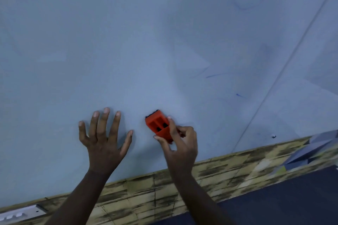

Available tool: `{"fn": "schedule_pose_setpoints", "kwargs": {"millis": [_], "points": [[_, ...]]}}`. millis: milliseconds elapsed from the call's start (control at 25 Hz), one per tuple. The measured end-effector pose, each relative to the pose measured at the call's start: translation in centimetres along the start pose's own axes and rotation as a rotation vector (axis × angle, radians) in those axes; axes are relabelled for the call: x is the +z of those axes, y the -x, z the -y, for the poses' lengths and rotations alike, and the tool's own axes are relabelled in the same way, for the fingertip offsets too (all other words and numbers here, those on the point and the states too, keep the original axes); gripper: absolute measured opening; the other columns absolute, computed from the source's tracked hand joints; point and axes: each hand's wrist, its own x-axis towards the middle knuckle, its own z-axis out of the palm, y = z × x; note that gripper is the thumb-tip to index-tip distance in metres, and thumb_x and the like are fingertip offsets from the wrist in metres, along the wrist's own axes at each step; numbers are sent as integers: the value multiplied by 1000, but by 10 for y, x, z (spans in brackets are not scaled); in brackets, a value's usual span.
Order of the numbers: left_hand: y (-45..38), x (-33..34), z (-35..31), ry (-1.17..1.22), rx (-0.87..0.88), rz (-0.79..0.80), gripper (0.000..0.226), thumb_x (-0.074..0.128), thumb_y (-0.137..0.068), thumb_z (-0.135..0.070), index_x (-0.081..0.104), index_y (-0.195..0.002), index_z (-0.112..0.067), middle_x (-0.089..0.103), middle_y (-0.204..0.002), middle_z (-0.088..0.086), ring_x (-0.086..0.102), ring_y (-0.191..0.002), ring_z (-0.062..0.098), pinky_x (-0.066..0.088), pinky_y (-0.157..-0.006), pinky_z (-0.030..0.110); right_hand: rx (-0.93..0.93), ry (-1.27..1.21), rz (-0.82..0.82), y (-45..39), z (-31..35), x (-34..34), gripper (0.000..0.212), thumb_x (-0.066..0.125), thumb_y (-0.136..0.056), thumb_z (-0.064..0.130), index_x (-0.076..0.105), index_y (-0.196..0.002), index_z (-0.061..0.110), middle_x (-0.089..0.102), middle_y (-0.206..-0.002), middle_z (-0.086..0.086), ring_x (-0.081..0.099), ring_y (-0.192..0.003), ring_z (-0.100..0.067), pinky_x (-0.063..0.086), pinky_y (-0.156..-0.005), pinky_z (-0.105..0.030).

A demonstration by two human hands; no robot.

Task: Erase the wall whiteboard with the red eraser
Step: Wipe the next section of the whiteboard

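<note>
The wall whiteboard [146, 33] fills most of the view, pale and smeared. Faint blue marker traces [215, 75] remain right of centre and near the top right. My right hand [180, 144] grips the red eraser [159, 125] between thumb and fingers and holds its dark felt face against the board low down. My left hand [103, 139] lies flat on the board with its fingers spread, just left of the eraser and apart from it.
Below the board runs a band of tan brick-pattern wall [164, 188]. A white metal rail [20, 213] sits at the bottom left. A dark floor [292, 197] shows at the lower right. A thin seam [285, 67] crosses the board diagonally.
</note>
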Motion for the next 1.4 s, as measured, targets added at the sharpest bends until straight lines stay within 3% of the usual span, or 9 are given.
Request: {"fn": "schedule_pose_setpoints", "kwargs": {"millis": [200, 360, 560, 720, 840, 1000, 1200, 1280, 1400], "points": [[-21, -17, -23, 23, -69, -16, 55, 76, -97, -34, 61, -146, -13, 44, -151, 15, 46, -134, 35, 34, -106, 58, 460, -301, -115, -12, -67, -35, 74, 76, -86, 55, 38, -150, 54, 45, -105, 9, 57, -95, -9, 55, -79, -27], [-28, -9, -39, 46, -10, 4, 52, 77, -97, -29, 62, -145, -16, 43, -153, 14, 43, -141, 37, 33, -107, 57, 781, -359, -172, 3, -107, -38, 69, 72, -94, 38, 39, -155, 37, 53, -111, -5, 60, -97, 0, 52, -80, -19], [-22, 7, -66, 86, 30, 46, 61, 68, -101, -37, 50, -156, -17, 31, -166, 14, 20, -159, 39, 18, -120, 58, 1174, -626, -243, 32, -150, -21, 59, 67, -99, 39, 49, -152, 22, 66, -128, -10, 68, -109, -22, 60, -86, -43], [-12, 26, -75, 74, 16, 67, 80, 55, -103, -47, 22, -169, -16, 2, -178, 11, -4, -164, 37, -4, -128, 60, 1610, -870, -147, 61, -181, -9, 58, 65, -99, 42, 51, -145, 9, 63, -133, -23, 66, -109, -40, 57, -88, -50], [-9, 36, -76, 39, 23, 50, 83, 51, -103, -51, 17, -170, -16, -2, -178, 10, -7, -164, 36, -8, -128, 60, 1746, -979, -88, 69, -191, -11, 66, 66, -97, 45, 47, -147, 5, 62, -132, -27, 67, -102, -39, 58, -81, -49], [-6, 40, -75, 35, 47, 35, 82, 50, -103, -51, 18, -170, -15, 0, -178, 11, -5, -164, 37, -8, -128, 61, 1629, -926, -228, 35, -188, -23, 62, 68, -95, 48, 54, -145, 14, 65, -131, -21, 68, -109, -39, 61, -78, -46], [-4, 43, -78, 24, 50, 28, 81, 48, -103, -51, 18, -170, -15, 2, -178, 11, -3, -164, 37, -7, -129, 60, 1017, -610, -544, -66, -127, -52, 66, 76, -92, 44, 53, -150, 20, 70, -112, -2, 65, -93, -8, 61, -87, -44], [-4, 44, -78, 21, 45, 29, 81, 48, -103, -51, 19, -170, -15, 2, -178, 11, -3, -164, 36, -6, -129, 60, 705, -462, -480, -80, -85, -50, 59, 78, -91, 41, 62, -142, 15, 60, -94, -2, 61, -77, -9, 57, -69, -44], [-5, 41, -79, 32, 32, 58, 82, 48, -103, -50, 17, -170, -16, 0, -178, 10, -4, -164, 35, -7, -129, 60, 222, -208, -172, -56, -34, -31, 62, 73, -92, 51, 62, -142, 16, 52, -94, -3, 56, -81, -23, 53, -68, -39]]}}
